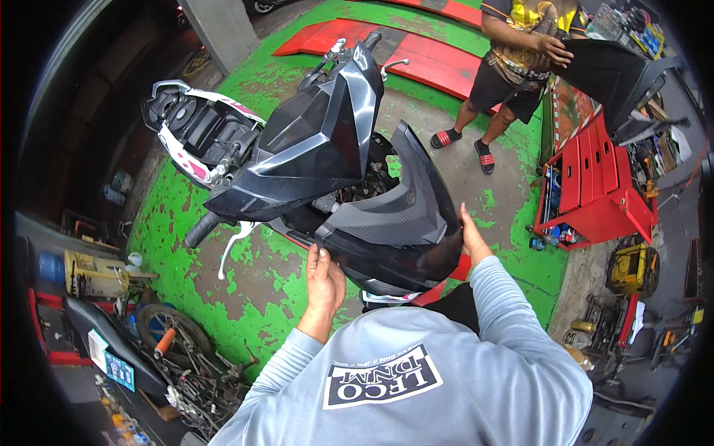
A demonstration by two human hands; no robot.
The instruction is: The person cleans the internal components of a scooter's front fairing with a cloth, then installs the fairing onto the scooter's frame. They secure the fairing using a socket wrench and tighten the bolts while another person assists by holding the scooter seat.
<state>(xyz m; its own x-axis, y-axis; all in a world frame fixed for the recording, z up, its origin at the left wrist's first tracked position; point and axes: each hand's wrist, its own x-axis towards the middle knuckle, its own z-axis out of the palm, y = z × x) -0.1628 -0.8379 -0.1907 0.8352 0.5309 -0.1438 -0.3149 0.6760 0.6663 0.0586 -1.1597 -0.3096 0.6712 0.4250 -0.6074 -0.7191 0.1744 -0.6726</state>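
Panel [394, 223] between both hands | left fingers [321, 260] under edge | right fingers [467, 227] beside rim

Glossy black scooter panel [394, 223]; grey sleeves [513, 312]; red tool cabinet [595, 171]; floor [275, 282] chipped green over grey; red-striped sandals [486, 157].

Two motor scooters are counted: one dark grey scooter with glossy black bodywork [320, 141] and one white and pink scooter with its seat compartment open [197, 134]. One curved black plastic body panel [405, 223] is seen between two hands, the left hand [325, 279] and the right hand [471, 236]. One red metal tool cabinet with drawers [595, 178] is counted. Two red ramp boards [416, 52] are seen. One loose spoked wheel [167, 331] is counted. One other person in black shorts [513, 74] is seen, with two red and black sandals [465, 147].
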